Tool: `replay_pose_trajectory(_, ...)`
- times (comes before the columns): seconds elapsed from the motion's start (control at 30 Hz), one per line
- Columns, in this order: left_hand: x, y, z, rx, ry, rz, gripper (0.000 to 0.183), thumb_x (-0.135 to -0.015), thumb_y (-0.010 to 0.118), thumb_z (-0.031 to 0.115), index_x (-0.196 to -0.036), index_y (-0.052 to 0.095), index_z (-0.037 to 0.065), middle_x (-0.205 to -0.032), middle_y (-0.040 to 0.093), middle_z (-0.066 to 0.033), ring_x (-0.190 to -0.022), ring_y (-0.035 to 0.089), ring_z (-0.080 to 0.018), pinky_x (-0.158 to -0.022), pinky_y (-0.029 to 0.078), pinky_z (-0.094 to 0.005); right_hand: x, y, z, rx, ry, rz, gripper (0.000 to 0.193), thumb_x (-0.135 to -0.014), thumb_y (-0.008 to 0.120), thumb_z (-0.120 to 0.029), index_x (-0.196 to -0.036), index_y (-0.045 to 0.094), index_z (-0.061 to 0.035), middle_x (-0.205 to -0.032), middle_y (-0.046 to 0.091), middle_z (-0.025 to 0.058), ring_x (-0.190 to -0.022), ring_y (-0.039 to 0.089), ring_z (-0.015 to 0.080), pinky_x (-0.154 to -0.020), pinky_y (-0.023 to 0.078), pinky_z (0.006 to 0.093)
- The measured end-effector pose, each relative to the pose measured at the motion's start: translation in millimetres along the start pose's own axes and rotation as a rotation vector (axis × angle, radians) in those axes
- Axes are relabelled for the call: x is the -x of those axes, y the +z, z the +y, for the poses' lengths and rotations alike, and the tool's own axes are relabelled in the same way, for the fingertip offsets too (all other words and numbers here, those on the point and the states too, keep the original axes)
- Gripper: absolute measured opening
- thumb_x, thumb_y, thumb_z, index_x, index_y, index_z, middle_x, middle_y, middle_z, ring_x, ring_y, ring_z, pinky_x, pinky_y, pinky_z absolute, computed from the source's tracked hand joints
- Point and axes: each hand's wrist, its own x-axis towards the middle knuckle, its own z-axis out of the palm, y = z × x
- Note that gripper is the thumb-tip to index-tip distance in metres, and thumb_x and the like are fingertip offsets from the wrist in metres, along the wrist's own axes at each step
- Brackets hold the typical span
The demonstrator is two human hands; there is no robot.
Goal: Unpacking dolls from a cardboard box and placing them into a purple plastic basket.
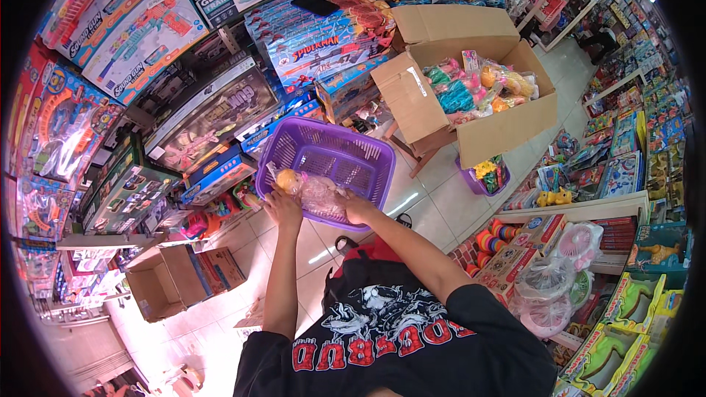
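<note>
A doll (321, 192) with yellow hair, wrapped in clear plastic, lies sideways at the near side of a purple plastic basket (376, 148). My left hand (283, 206) is closed on the wrapping by the doll's head, at the basket's near left edge. At the other end, my right hand (358, 209) grips the doll's lower part, its fingertips partly hidden by the plastic. Behind the doll, the basket's slotted walls and purple floor show.
An open cardboard box (507, 129) of wrapped dolls stands beyond the basket on the right. Below it sits a smaller purple basket (484, 180) with yellow items. A dark phone (315, 4) lies on stacked toy boxes (294, 37). Another open carton (163, 279) is at left; toy shelves line both sides.
</note>
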Motion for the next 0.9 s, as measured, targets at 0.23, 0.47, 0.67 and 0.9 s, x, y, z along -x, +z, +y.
replay_pose_trajectory(0.23, 26.8, 4.0, 3.4, 0.145, 0.099, 0.344, 0.069, -0.091, 0.06, 0.044, -0.138, 0.041, -0.004, -0.133, 0.045, -0.0167, -0.122, 0.041, -0.0368, -0.1, 0.032, -0.0524, 30.7, -24.7, -6.0, 0.008, 0.035, 0.16, 0.048, -0.087, 0.053, -0.01, -0.135, 0.052, -0.0062, -0.14, 0.047, 0.0196, -0.128, 0.048, 0.036, -0.106, 0.041, 0.0438)
replay_pose_trajectory(0.47, 133.7, 71.6, 14.4, 0.557, -0.062, 0.264, 0.03, -0.094, 0.058, 0.025, -0.115, 0.054, 0.003, -0.117, 0.047, -0.0189, -0.112, 0.045, -0.0388, -0.097, 0.034, -0.0497, 119.3, -56.1, 56.4, -0.371, -0.209, 1.007, 0.015, -0.087, 0.055, -0.001, -0.099, 0.064, -0.0027, -0.087, 0.058, 0.0141, -0.082, 0.058, 0.0301, -0.079, 0.046, 0.0416)
replay_pose_trajectory(0.67, 265.4, 270.9, -60.4, 0.374, -0.194, -0.87, 0.036, -0.091, 0.056, 0.046, -0.104, 0.064, 0.014, -0.1, 0.065, -0.0087, -0.098, 0.06, -0.0304, -0.081, 0.044, -0.0476, 148.9, 26.9, 204.2, -0.599, 0.138, 0.707, 0.012, -0.087, 0.059, -0.005, -0.097, 0.063, 0.0003, -0.081, 0.066, 0.0176, -0.078, 0.067, 0.0323, -0.071, 0.052, 0.0408)
replay_pose_trajectory(0.9, 306.5, 263.5, 18.3, 0.816, -0.651, -1.217, 0.038, -0.093, 0.055, 0.048, -0.104, 0.064, 0.013, -0.096, 0.069, -0.0052, -0.069, 0.065, -0.0207, -0.06, 0.046, -0.037, 284.6, 183.2, 459.5, -0.47, 0.625, -0.109, 0.022, -0.084, 0.062, -0.02, -0.091, 0.071, -0.0008, -0.083, 0.07, 0.0196, -0.077, 0.07, 0.0332, -0.067, 0.056, 0.0423)
